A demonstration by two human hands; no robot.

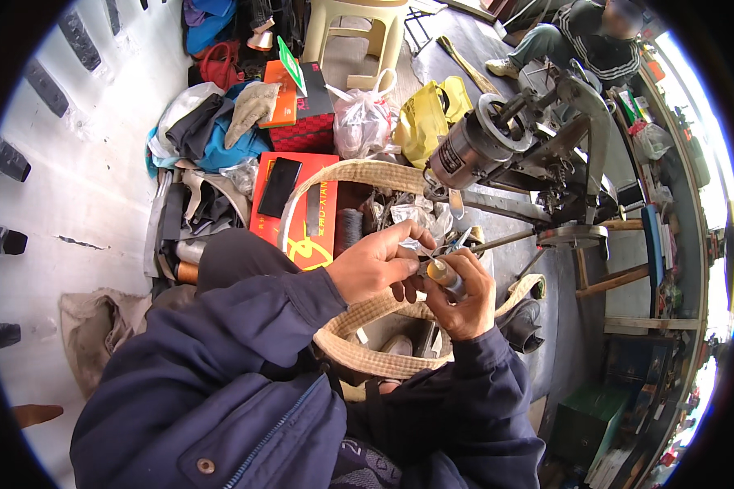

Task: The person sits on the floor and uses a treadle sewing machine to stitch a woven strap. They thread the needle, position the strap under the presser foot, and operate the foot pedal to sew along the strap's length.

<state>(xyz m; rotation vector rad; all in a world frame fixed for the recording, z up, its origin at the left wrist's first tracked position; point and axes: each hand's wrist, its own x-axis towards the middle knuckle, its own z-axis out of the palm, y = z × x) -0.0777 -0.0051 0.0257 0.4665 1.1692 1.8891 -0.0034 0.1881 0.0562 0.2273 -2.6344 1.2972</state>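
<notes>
Orange and yellow colours mark the small tube [444, 273]. It has a silvery lower part and stands almost upright, just above a woven basket [359, 349] on the person's lap.

The right hand [463, 298] wraps around the tube. Its fingers [475, 269] are curled tight and pressed on the tube, with the top poking out. The left hand [378, 262] comes in from the left and meets the right hand at the tube's tip. Its fingers [406, 236] are bent and pinched close together at the tip. What they pinch is too small to tell. Both arms wear dark blue sleeves [245, 326].

The basket has a thick tan rim that loops around under both hands. Inside it lie small tools and a clear bag [416, 216], all packed close. A red box [298, 212] with a black phone [279, 187] on it sits just left of the basket. A grey sewing machine [530, 155] stands near on the right, and its metal arm reaches toward the hands. Piles of cloth [212, 130] and a yellow bag [428, 114] crowd the far side. Another person [587, 41] sits well apart at the top. The white floor [81, 187] on the left is bare and gives the most room.
</notes>
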